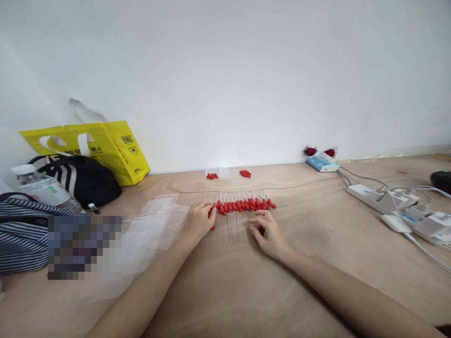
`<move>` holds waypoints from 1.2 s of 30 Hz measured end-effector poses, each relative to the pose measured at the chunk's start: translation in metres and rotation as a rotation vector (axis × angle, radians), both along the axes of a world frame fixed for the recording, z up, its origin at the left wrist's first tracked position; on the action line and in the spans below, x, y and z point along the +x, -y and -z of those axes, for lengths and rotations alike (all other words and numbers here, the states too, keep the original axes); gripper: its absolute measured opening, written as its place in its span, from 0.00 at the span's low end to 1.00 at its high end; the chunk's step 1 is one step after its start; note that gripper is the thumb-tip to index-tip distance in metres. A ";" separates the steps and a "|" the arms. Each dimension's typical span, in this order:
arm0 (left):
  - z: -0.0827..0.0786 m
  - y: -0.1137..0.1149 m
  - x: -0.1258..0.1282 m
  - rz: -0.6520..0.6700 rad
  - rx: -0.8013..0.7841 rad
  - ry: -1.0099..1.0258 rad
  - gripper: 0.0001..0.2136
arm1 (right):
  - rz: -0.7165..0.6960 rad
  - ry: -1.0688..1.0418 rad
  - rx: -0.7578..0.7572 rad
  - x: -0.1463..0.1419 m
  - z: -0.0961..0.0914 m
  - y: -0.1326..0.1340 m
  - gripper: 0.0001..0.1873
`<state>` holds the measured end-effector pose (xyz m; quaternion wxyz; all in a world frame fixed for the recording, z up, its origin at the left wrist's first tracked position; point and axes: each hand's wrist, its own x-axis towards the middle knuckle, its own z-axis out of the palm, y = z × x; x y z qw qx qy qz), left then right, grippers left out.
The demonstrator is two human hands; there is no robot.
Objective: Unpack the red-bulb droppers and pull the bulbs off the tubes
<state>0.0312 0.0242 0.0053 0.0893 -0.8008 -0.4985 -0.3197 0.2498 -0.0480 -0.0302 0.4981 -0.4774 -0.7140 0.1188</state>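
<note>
Since the droppers (243, 204) look like thin clear tubes capped with red rubber bulbs, I judge them very light, stiff and brittle along the stem, and soft and grippy at the bulb. The bulb end is the place to hold one. The bare stem would be slick, apt to roll, and would snap under a hard pinch.

They lie side by side in one row at the middle of the table (225, 291), bulbs towards me and stems pointing at the wall. The left hand (197, 220) sits at the left end of that row, fingers curled with the tips against the endmost bulbs. I cannot tell whether it pinches one or only touches it. The right hand (267, 233) rests just below the right half of the row, loosely half-curled, with nothing in it that I can see.

By count there is one row of well over a dozen droppers, packed too tightly for an exact figure. Between the hands lies one small bundle of bare tubes (233, 227), too fine to number. Two little heaps of loose red bulbs (212, 176) lie behind, near the wall. Clear plastic bags (158, 220) overlap just left of the left hand, and I cannot separate them. Farther left stands one yellow bag (105, 145).
</note>
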 end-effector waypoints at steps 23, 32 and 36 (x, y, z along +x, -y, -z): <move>0.008 0.076 -0.005 0.587 -0.154 0.137 0.10 | -0.224 0.474 0.287 -0.005 -0.010 0.010 0.09; 0.020 0.076 0.006 0.593 -0.019 0.047 0.11 | -0.225 0.460 0.424 -0.011 -0.012 0.015 0.09; 0.022 0.076 0.006 0.568 0.062 0.030 0.10 | -0.252 0.475 0.463 -0.012 -0.012 0.015 0.11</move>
